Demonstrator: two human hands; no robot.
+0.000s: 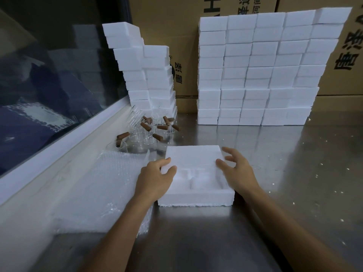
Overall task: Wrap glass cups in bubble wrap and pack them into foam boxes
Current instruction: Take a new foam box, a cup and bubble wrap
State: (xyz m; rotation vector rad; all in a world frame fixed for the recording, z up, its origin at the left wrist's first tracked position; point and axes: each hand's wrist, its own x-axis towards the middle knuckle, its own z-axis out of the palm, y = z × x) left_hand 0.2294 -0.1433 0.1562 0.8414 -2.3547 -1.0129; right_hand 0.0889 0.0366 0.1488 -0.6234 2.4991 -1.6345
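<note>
Steel table (275, 163) runs across the scene, speckled with white foam crumbs on the right. Near its middle lies an open foam box (196, 181), its bottom half showing moulded hollows, with a lid (193, 156) lying over its far part. The left hand (155, 177) grips the lid's near-left corner, thumb on top and fingers curled round the edge. The right hand (235, 167) is at the lid's right edge with fingers spread and bent; the thumb touches the foam, but whether the fingers clamp it cannot be told.

Just left of the box a bubble wrap sheet (102, 189) lies flat beside a white sill (64, 146) under a dark window (49, 65). Beyond the wrap, far-left of the box, stands a cluster of glass cups (149, 132) with brown wooden handles, some upright, some tilted. Behind the cups rises a leaning stack (145, 71) of foam boxes. To the far right a wider wall of boxes (261, 71) stands on the table, several columns side by side. Cartons (176, 26) with printed black characters fill the background.
</note>
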